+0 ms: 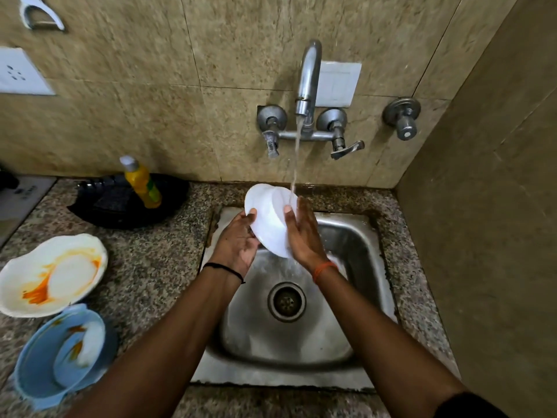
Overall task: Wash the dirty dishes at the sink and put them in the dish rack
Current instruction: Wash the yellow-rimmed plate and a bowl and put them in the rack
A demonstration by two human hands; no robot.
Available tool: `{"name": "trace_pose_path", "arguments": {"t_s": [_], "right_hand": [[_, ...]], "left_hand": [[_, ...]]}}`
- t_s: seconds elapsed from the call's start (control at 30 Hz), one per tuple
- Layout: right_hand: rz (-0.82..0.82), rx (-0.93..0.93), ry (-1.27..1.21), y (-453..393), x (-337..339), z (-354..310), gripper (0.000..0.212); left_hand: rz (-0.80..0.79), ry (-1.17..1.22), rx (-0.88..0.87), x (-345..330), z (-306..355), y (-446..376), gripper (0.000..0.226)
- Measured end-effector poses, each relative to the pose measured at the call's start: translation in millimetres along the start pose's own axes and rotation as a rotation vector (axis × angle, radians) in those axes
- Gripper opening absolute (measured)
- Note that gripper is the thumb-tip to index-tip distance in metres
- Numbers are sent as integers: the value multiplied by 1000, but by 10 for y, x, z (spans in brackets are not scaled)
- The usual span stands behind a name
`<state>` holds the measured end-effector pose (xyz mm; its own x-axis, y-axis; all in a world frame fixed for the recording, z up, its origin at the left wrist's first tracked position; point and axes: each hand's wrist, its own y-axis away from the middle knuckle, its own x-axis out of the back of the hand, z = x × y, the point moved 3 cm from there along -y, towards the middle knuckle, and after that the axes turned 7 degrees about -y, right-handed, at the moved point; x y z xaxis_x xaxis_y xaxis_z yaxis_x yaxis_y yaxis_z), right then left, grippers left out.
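I hold a white plate [268,215] tilted on edge over the steel sink [355,245], under the running tap [308,82]. My left hand [238,239] grips its left rim, thumb on the face. My right hand [301,233] lies with straight fingers against the plate's right side, where the water stream lands. Two dirty dishes wait on the counter at the left: a white plate with orange stains [52,274] and a blue bowl [60,354] with orange smears. A black dish rack [120,203] sits at the back of the counter.
A yellow dish-soap bottle [141,182] stands in the black rack. Tap handles [343,146] jut from the tiled wall behind the sink. A side wall closes in on the right. Speckled granite counter [156,267] surrounds the sink.
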<state>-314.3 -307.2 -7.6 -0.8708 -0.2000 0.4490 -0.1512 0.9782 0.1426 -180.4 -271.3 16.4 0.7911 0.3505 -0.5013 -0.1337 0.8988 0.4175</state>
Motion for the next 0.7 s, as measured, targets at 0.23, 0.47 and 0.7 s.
{"name": "trace_pose_path", "arguments": {"t_s": [0.23,0.47,0.7], "right_hand": [[102,461,349,167,-99,-248,66],[3,-131,-286,-366,199,-258,48],[-141,-560,-611,-322,365,317,49]], "left_hand": [[32,132,-30,-200,2,103,29],[10,-129,32,-270,-102,228,26],[-31,-217,20,-41,-28,181,20]]}}
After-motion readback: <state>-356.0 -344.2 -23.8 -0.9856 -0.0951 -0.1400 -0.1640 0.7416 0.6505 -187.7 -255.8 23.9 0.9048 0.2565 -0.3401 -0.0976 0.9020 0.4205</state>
